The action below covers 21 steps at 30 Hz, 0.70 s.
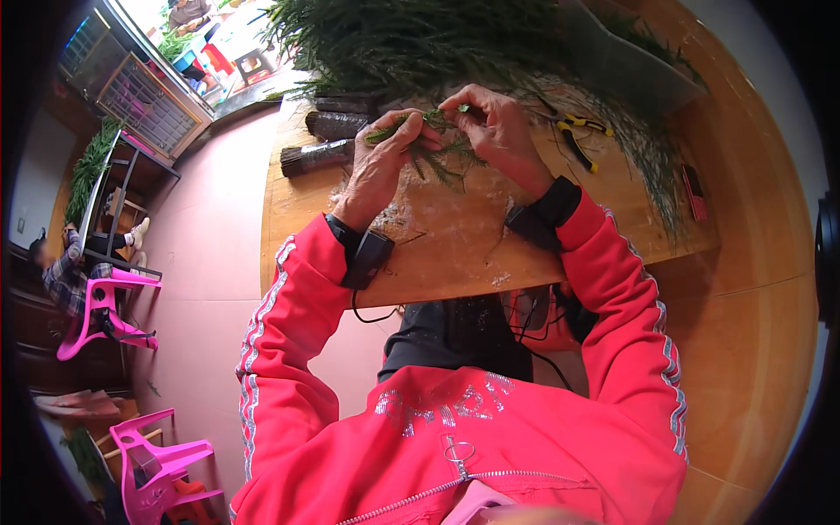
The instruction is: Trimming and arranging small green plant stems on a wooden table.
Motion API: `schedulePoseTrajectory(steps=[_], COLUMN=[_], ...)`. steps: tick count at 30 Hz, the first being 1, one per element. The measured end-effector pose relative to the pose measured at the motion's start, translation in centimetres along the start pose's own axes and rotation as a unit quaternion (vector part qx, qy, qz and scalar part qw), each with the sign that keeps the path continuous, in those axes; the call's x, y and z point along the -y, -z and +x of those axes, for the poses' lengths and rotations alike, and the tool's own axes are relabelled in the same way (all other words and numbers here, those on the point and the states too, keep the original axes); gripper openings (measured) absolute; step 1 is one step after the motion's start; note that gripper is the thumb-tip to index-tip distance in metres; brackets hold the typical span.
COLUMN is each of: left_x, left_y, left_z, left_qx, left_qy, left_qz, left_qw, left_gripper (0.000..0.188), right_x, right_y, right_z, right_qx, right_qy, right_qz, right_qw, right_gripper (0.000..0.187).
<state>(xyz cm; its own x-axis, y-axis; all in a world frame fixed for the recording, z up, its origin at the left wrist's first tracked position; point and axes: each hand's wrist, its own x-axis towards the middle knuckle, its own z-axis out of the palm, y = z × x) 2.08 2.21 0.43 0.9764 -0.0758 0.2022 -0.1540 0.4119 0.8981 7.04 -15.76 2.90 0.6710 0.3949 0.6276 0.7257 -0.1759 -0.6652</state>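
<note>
Close together over the wooden table [455, 236], both my hands work on a green sprig of needle-like foliage [444, 166]. My left hand [385, 162] is closed around its stem, and part of the sprig shows between thumb and fingers. Fingertips of my right hand [500, 136] pinch a bit of the same greenery at its upper end; exactly what lies between them is partly hidden. Just left of my left hand lie dark bundles of thin stems [315, 158] in shiny wrapping. To the right of my right hand rest pliers [577, 144] with yellow and black handles.
A large heap of green sprigs [411, 48] covers the table's far side, beside a translucent bin [626, 66]. Thin loose stems [647, 166] and a red flat object [694, 192] lie at right. Pink stools [162, 464] and another person [66, 276] are at left.
</note>
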Motion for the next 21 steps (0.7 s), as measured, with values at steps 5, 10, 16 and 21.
schedulePoseTrajectory(steps=[5, 10, 16, 21], left_x=[0.3, 0.9, -0.1, -0.6], left_y=[-0.4, 1.3, -1.1, 0.1], left_z=[0.4, 0.2, 0.0, 0.5], left_qx=[0.035, 0.006, 0.008, -0.029], left_qy=[0.006, -0.018, -0.007, -0.022], left_qz=[0.032, 0.065, 0.094, 0.091], left_qw=[0.999, 0.998, 0.996, 0.995], left_gripper=[0.026, 0.028, 0.031, 0.034], right_x=[-0.2, -0.9, -2.5, -2.4], right_y=[0.7, -1.0, -0.1, 1.0], right_z=[-0.2, -0.2, -0.5, 0.4], right_qx=[0.014, 0.002, 0.038, -0.053], right_qy=[-0.006, 0.039, -0.020, -0.010], right_qz=[0.024, 0.024, 0.019, 0.016], right_qw=[1.000, 0.999, 0.999, 0.998], right_gripper=[0.012, 0.016, 0.018, 0.016])
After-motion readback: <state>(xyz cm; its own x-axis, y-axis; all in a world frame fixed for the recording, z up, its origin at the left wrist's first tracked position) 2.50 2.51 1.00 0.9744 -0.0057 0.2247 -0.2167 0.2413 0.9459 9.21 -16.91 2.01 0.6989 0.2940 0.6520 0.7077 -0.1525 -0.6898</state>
